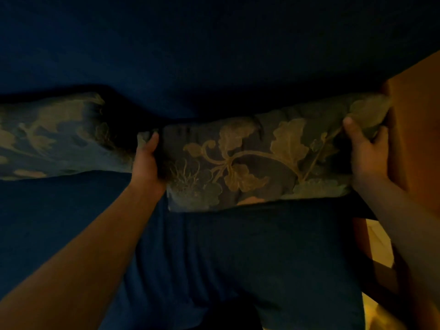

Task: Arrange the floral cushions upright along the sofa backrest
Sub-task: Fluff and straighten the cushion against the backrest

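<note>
The light is dim. A floral cushion (252,160) with pale leaf and vine patterns stands against the dark blue sofa backrest (214,55) at centre right. My left hand (146,163) grips its left edge, thumb on top. My right hand (366,151) grips its upper right corner beside the sofa's end. A second floral cushion (52,136) leans against the backrest at the far left, apart from both hands.
The blue sofa seat (226,258) spreads below the cushions. An orange-brown wooden panel (416,129) rises at the right end of the sofa, close to my right hand. A patch of yellowish floor (378,236) shows at the lower right.
</note>
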